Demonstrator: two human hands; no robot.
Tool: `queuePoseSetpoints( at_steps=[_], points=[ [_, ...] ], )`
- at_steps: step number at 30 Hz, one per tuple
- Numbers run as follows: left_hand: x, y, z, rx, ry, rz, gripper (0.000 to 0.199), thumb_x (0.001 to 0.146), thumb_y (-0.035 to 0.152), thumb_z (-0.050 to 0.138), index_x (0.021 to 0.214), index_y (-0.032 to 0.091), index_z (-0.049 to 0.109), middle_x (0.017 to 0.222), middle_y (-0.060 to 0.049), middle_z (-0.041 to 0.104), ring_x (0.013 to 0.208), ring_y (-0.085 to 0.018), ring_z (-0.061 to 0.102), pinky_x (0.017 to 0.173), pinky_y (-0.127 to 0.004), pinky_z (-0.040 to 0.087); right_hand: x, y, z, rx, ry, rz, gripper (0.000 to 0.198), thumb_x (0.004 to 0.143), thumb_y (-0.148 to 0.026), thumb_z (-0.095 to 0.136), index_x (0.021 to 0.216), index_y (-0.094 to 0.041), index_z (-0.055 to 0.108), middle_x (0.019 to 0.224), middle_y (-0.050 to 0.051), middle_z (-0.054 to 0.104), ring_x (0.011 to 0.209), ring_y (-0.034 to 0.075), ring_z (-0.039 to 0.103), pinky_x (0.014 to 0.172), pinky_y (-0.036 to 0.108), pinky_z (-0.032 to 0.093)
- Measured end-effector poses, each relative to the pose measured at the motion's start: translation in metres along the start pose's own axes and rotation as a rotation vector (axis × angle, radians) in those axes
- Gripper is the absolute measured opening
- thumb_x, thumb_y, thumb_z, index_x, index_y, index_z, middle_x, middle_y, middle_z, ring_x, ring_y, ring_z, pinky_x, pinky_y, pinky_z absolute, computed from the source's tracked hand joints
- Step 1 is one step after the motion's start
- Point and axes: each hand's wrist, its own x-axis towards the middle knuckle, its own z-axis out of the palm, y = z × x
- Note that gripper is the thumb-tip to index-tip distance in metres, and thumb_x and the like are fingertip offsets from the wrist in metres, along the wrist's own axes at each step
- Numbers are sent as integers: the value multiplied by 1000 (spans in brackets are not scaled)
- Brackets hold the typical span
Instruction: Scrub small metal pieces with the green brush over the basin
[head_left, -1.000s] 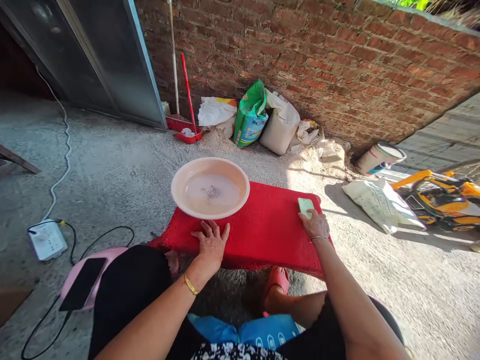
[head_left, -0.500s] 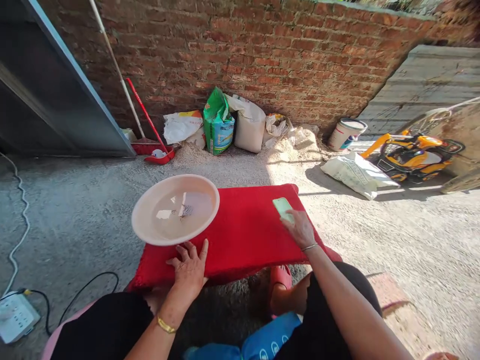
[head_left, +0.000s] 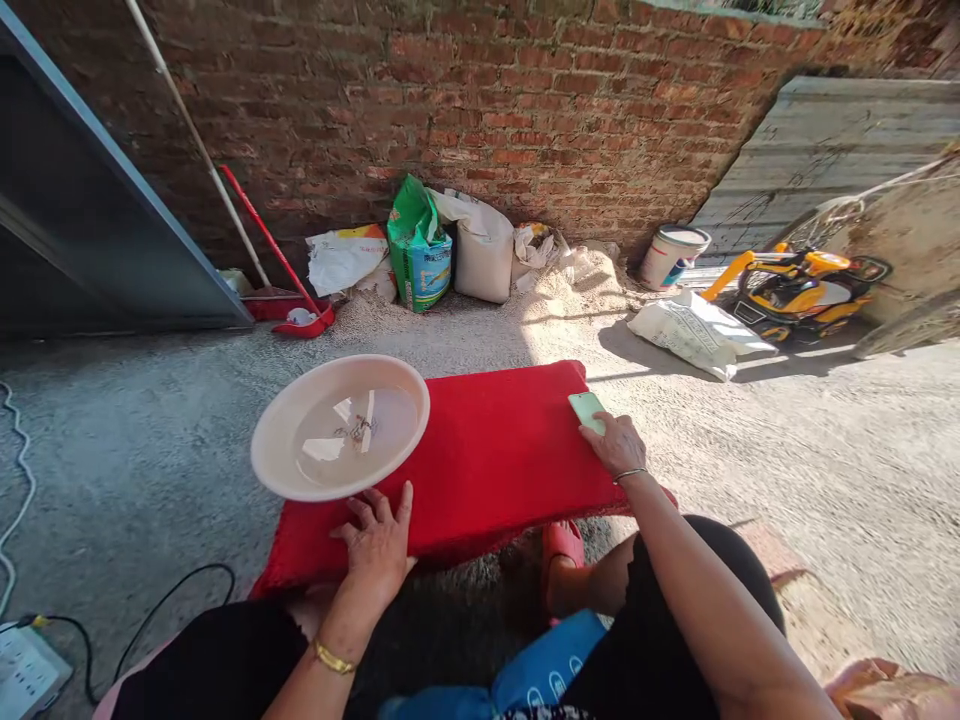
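My right hand [head_left: 616,444] grips a pale green phone [head_left: 588,411] at the right end of a bench covered with red cloth [head_left: 495,440]. The phone's far part shows; its near end is under my fingers. On the left half of the cloth stands a wide, pale pink basin [head_left: 279,455] with clear water in it and bright reflections on the surface. My left hand [head_left: 377,540] lies with fingers spread on the cloth's front edge, fingertips close to the basin's near rim. Whether they touch the rim I cannot tell.
Sacks [head_left: 484,250] and a sand heap [head_left: 581,285] line the brick wall. A red dustpan [head_left: 306,322], a bucket [head_left: 673,257] and a yellow toy excavator [head_left: 810,295] stand beyond the bench. A power strip [head_left: 30,670] lies at lower left.
The phone has moved right, toward the cloth's right edge, with my right hand still on it. My left hand has stayed by the basin. The view has shifted slightly.
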Motion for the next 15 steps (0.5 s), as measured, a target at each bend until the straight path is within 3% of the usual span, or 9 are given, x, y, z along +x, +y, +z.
queuePoseSetpoints(
  at_steps=[3, 6, 8, 12, 15],
  points=[
    [-1, 0, 1, 14, -3, -2, 102, 62, 43, 73, 145, 22, 18, 136, -32, 34, 117, -54, 37, 73, -67, 41, 3, 27, -10, 4, 61, 178, 47, 84, -52, 52, 120, -23, 57, 102, 11, 51, 95, 25, 55, 79, 35, 42],
    [-2, -1, 0, 32, 2, -2, 101, 63, 44, 72, 145, 22, 18, 136, -32, 34, 117, -53, 38, 74, -66, 41, -4, 39, -10, 92, 98, 114, 46, 83, -51, 53, 119, -23, 57, 101, 10, 51, 94, 24, 55, 79, 34, 44],
    [-2, -1, -1, 40, 6, 4, 100, 63, 44, 72, 145, 22, 20, 135, -32, 34, 117, -53, 38, 73, -65, 41, -15, 37, -7, 170, 85, -83, 43, 82, -49, 55, 116, -23, 58, 101, 9, 51, 92, 22, 55, 78, 33, 45],
    [-2, -2, -1, 42, 11, 12, 99, 64, 44, 72, 145, 21, 21, 133, -33, 35, 116, -53, 39, 71, -64, 42, -49, 15, 1, 268, -56, -609, 36, 83, -45, 55, 113, -25, 58, 105, 8, 53, 93, 20, 54, 80, 32, 46],
    [-1, -3, 0, 43, 24, 20, 99, 64, 44, 72, 145, 20, 21, 133, -34, 35, 115, -54, 39, 71, -63, 42, -65, 3, 1, 229, -136, -803, 34, 84, -45, 54, 112, -26, 60, 109, 8, 52, 96, 20, 53, 84, 32, 45]
  ],
)
